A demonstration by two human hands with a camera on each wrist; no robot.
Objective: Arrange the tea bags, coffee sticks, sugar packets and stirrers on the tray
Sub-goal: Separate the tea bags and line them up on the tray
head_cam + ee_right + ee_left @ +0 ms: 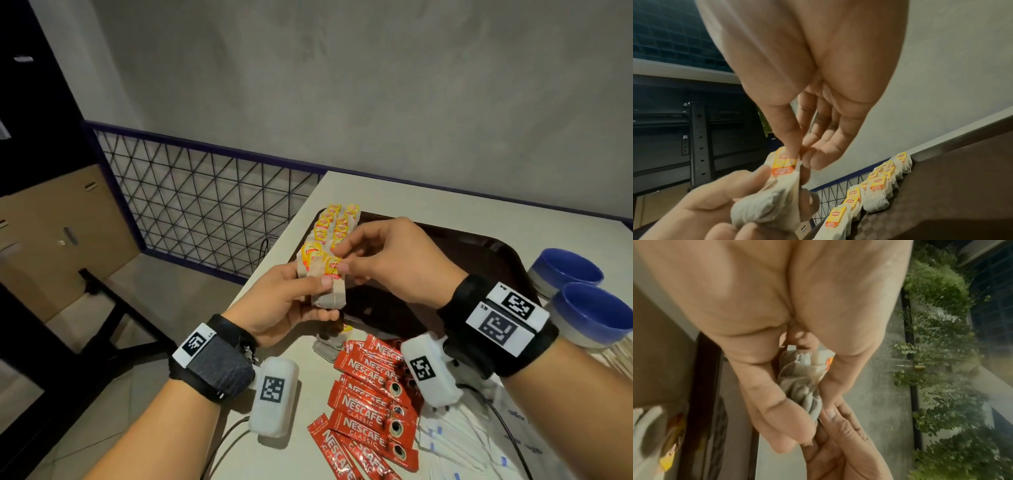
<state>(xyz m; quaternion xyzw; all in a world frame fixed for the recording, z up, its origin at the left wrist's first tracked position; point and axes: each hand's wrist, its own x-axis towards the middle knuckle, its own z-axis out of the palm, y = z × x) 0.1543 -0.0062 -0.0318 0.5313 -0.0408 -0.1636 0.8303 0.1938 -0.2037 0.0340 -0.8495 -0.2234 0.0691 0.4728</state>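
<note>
Nearest, the coffee sticks (370, 404) and sugar packets (459, 445) lie unsorted on the table (445, 202), then the left hand (284, 305) grips a bunch of tea bags (322, 274) while the right hand (394, 263) pinches one free, and beyond, tea bag rows (334, 222) already line the tray (479, 253).

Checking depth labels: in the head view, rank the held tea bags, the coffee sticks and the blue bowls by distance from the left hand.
1. Held tea bags: in the left hand's grip.
2. Coffee sticks: on the table, below and right of it.
3. Blue bowls: far right, beyond the right hand.
</note>
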